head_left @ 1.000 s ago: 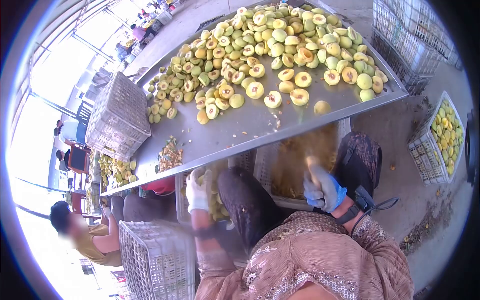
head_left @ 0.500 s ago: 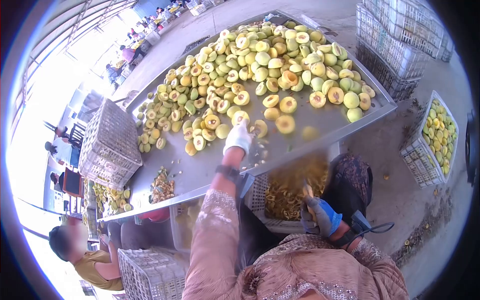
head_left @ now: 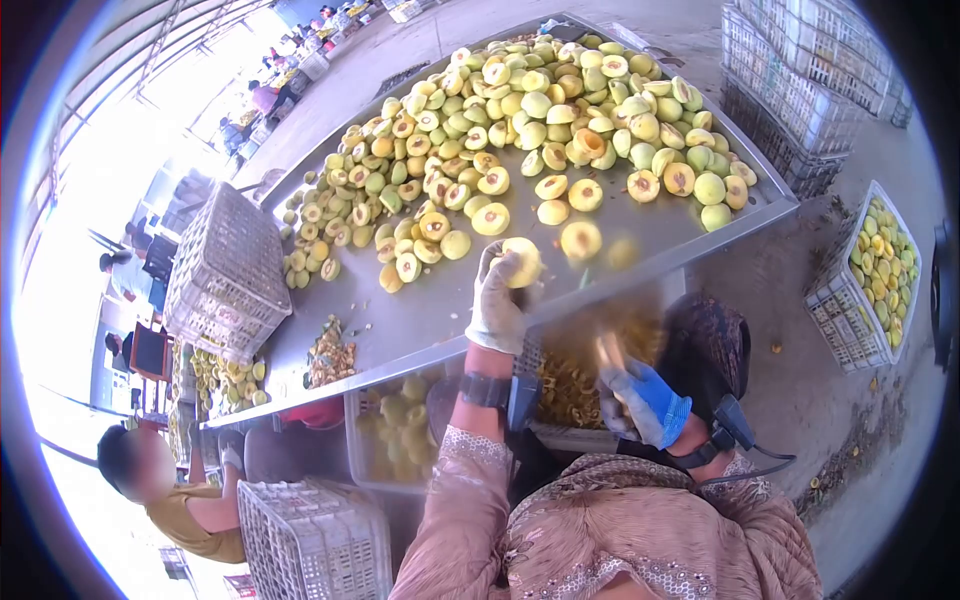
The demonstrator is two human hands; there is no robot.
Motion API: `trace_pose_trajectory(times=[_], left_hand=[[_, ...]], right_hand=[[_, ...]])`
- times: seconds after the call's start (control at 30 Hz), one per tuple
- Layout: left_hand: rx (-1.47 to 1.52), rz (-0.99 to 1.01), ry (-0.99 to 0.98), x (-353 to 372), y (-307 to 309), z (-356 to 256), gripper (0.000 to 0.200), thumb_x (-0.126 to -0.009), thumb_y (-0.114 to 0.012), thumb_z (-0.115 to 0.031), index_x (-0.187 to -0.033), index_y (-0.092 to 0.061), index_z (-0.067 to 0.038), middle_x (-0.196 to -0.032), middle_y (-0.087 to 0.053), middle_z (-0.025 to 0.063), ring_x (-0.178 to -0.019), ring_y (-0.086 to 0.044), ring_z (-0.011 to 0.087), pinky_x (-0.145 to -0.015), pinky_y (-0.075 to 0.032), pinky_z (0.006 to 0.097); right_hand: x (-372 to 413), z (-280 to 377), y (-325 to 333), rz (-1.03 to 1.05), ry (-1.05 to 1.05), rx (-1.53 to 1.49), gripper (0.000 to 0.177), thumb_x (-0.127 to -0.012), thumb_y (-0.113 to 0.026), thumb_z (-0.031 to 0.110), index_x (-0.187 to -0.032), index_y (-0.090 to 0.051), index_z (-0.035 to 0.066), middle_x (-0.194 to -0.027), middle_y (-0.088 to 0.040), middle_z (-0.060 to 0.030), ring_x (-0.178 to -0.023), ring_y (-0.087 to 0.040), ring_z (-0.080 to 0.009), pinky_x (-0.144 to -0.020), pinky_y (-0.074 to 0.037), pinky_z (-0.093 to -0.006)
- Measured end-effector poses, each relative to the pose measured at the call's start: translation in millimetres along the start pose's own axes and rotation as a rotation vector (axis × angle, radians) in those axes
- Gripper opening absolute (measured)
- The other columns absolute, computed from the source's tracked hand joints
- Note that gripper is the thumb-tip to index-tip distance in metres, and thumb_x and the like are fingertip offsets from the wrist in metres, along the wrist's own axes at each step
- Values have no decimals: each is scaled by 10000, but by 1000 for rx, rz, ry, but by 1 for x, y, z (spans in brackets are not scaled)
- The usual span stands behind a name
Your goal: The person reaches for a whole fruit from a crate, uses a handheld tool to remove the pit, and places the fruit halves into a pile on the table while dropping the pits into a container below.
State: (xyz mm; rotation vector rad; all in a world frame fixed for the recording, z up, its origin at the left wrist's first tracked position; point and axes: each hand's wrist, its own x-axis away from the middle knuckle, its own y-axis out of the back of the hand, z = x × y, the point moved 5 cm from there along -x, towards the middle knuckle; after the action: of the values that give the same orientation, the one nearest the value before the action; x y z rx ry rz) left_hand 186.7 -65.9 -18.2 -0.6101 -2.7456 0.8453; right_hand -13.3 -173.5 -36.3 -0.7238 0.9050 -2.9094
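My left hand (head_left: 497, 305), in a white glove, is closed on a yellow-green peach half (head_left: 522, 264) above the near edge of the metal table (head_left: 430, 318). My right hand (head_left: 642, 400), in a grey and blue glove, grips a small tool with a light wooden handle (head_left: 610, 352); its working end is blurred. Below that hand, between my knees, a crate holds yellow scraps (head_left: 575, 388). Many halved peaches (head_left: 520, 105) are heaped across the table, several with brown hollows facing up. Two nearer my hands, including one cut half (head_left: 581, 240), lie apart from the heap.
An upturned white crate (head_left: 228, 275) stands on the table's left, beside a pile of scraps (head_left: 330, 357). A tub of fruit (head_left: 395, 430) sits under the edge. Another person (head_left: 190, 510) works at left. Stacked crates (head_left: 815, 85) and a full crate (head_left: 880, 275) stand right.
My left hand has come back from the fruit on the table towards me, now lifting a peach half. My right hand stays low with the tool, slightly turned.
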Motion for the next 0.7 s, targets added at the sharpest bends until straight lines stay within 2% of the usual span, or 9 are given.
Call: trace_pose_trajectory(times=[0.07, 0.17, 0.2, 0.27, 0.37, 0.43, 0.47, 0.57, 0.7], left_hand=[[131, 15, -23, 19, 0, 1, 267, -862, -608, -217, -1082, -527, -87, -962, -638, 100, -796, -633, 184, -632, -525, 262], [247, 0, -67, 42, -1, 4, 263, -863, -601, -222, -1077, -542, -81, -996, -635, 110, -864, -624, 190, -665, -525, 263], [182, -121, -106, 49, -5, 4, 360, -872, -581, -351, -1016, -582, -20, -717, -589, 84, -552, -535, 177, -457, -373, 262], [203, -101, -125, 60, -5, 3, 390, -876, -575, -347, -1045, -583, 4, -699, -588, 91, -565, -551, 181, -458, -387, 268], [206, -89, -182, 67, 6, 4, 439, -901, -554, -369, -1133, -554, 3, -768, -620, 122, -584, -576, 178, -473, -427, 255], [279, -202, -169, 83, -9, -8, 446, -913, -542, -385, -1158, -538, -12, -827, -636, 134, -579, -574, 175, -479, -437, 245], [208, -29, -192, 83, 1, -6, 517, -923, -528, -485, -1178, -520, -35, -909, -639, 145, -606, -590, 176, -495, -457, 230], [229, -37, -171, 88, 9, -3, 619, -915, -473, -608, -1155, -529, -40, -928, -638, 142, -650, -608, 188, -553, -487, 245], [-126, -168, -256, 103, 9, -8, 755, -894, -379, -712, -1119, -557, -13, -928, -637, 104, -778, -619, 178, -689, -511, 273]], right_hand=[[3, 9, -15, 23, 26, 92, 269, -991, -501, 351, -951, -487, 85, -607, -470, -7, -434, -428, -90, -359, -292, -218], [5, 15, -33, 112, 68, 113, 199, -979, -510, 315, -954, -453, 127, -620, -459, 18, -404, -413, -77, -338, -298, -214], [5, 15, -37, 80, 52, 150, 201, -976, -519, 312, -978, -455, 122, -618, -461, 20, -407, -417, -73, -344, -302, -210], [5, 13, -44, 75, 43, 171, 197, -977, -519, 301, -995, -459, 114, -618, -467, 20, -409, -418, -70, -348, -306, -209], [7, 13, -54, 84, 39, 176, 196, -978, -519, 287, -1022, -466, 103, -615, -476, 20, -408, -418, -66, -353, -309, -205], [9, 13, -58, 100, 45, 178, 200, -978, -520, 279, -1038, -471, 95, -611, -479, 21, -407, -418, -64, -355, -310, -204], [10, 13, -59, 109, 53, 185, 202, -978, -520, 276, -1045, -473, 91, -608, -480, 22, -407, -418, -63, -356, -311, -203], [9, 11, -65, 129, 80, 209, 203, -980, -518, 268, -1054, -476, 84, -599, -481, 26, -407, -421, -60, -358, -313, -204], [-1, -4, -63, 149, -27, 131, 198, -982, -514, 259, -1052, -478, 77, -596, -488, 29, -410, -429, -56, -364, -320, -203]])
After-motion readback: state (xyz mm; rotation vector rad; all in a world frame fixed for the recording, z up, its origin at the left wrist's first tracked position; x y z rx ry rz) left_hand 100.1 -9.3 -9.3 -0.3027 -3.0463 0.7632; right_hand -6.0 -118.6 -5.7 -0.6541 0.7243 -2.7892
